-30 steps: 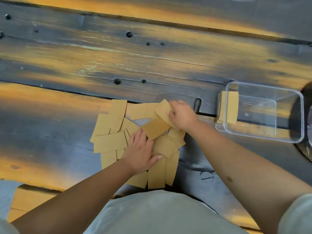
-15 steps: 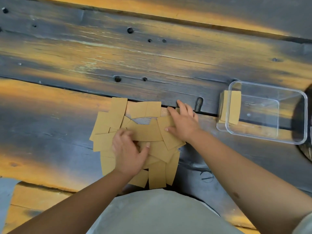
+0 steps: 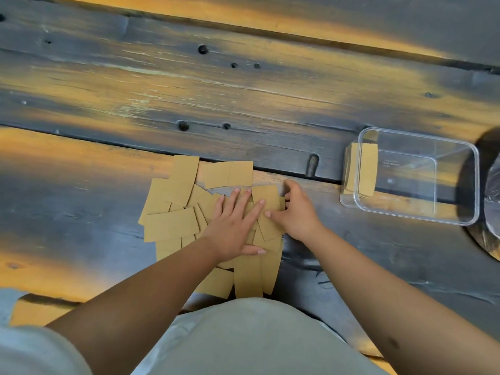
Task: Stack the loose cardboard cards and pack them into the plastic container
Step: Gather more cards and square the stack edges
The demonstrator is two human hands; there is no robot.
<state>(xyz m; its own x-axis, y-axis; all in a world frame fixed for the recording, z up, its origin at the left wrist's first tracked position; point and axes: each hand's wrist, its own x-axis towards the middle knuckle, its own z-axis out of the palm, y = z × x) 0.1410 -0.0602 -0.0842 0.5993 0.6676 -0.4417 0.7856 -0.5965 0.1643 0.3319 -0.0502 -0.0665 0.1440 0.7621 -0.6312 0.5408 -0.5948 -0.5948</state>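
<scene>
Left hand lying spread flat, pinning loose cards scattered on desk. Right hand curling, pinching card edges at pile's right side. Advice: sweeping edges inward, squaring stack before lifting. Plastic container sitting well right, few cards already inside.

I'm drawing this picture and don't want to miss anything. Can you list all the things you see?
Loose cards: many, too overlapped to count, tan, spread on the table in front of the person.
Stacked cards: one small stack, tan, standing on edge at the left end inside the container.
Container: one, clear plastic, on the table to the right.
Table: one, dark grey and orange wood.
Round thing: one, dark, cut off at the right edge; cannot tell what it is.
Left hand: flat on the cards.
Right hand: at the pile's right side, fingers curled.
</scene>
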